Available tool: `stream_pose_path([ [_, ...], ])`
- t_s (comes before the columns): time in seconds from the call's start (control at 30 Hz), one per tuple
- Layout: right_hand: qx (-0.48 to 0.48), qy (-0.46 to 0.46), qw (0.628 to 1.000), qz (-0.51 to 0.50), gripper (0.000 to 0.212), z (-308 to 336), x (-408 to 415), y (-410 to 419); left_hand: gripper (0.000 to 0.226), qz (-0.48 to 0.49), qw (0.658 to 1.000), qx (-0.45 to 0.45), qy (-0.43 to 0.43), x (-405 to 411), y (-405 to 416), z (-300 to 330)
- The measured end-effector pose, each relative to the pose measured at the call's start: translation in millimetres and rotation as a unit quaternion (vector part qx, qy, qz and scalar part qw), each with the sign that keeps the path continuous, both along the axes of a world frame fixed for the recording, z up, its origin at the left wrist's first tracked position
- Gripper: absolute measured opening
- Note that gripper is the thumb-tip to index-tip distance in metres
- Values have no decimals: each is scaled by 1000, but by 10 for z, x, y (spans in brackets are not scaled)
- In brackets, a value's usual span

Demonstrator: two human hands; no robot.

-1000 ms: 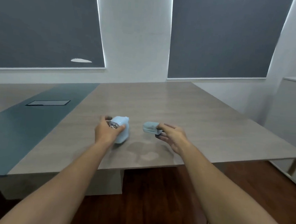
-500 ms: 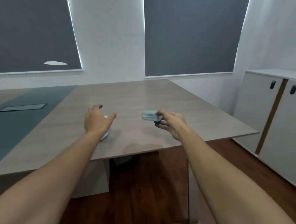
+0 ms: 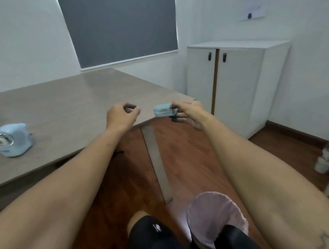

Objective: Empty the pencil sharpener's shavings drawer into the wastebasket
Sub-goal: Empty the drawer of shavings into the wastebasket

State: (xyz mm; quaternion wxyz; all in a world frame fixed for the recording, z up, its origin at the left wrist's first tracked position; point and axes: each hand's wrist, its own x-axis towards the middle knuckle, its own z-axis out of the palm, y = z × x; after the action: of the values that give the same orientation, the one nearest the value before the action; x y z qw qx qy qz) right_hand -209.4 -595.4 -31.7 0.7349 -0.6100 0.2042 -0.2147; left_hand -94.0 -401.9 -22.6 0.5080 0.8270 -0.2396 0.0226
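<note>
The light blue pencil sharpener (image 3: 12, 140) stands alone on the wooden table (image 3: 64, 103) at the far left, near the front edge. My right hand (image 3: 189, 112) pinches the small pale blue shavings drawer (image 3: 164, 109) and holds it in the air above the table's right corner. My left hand (image 3: 121, 115) hovers beside it, over the table edge, with its fingers loosely curled and nothing in them. No wastebasket is clearly in view.
A white two-door cabinet (image 3: 230, 86) stands against the right wall. Stacked white containers (image 3: 327, 159) sit on the wooden floor at the far right. A table leg panel (image 3: 155, 160), my knees and a pink slipper (image 3: 214, 217) are below.
My view has swung to the right. My left hand has let go of the sharpener, which stays on the table, and my right hand has carried the drawer rightward past the table edge.
</note>
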Motion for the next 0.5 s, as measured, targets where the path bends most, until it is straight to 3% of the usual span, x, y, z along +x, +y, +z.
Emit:
stream_pose_path([
  [0.17,27,46,998,-44,23,-540,-604,-634,11,-105,992,67,14,-395,-719,-636],
  [0.33,67,96,990,-80,32,-1320,-999,-1073,29,-149,975,152,62,-549,-1241,-1603],
  [0.5,75,196,973,-91,42,-2262,-1235,-1308,66,-183,944,227,157,-814,-1512,-2660],
])
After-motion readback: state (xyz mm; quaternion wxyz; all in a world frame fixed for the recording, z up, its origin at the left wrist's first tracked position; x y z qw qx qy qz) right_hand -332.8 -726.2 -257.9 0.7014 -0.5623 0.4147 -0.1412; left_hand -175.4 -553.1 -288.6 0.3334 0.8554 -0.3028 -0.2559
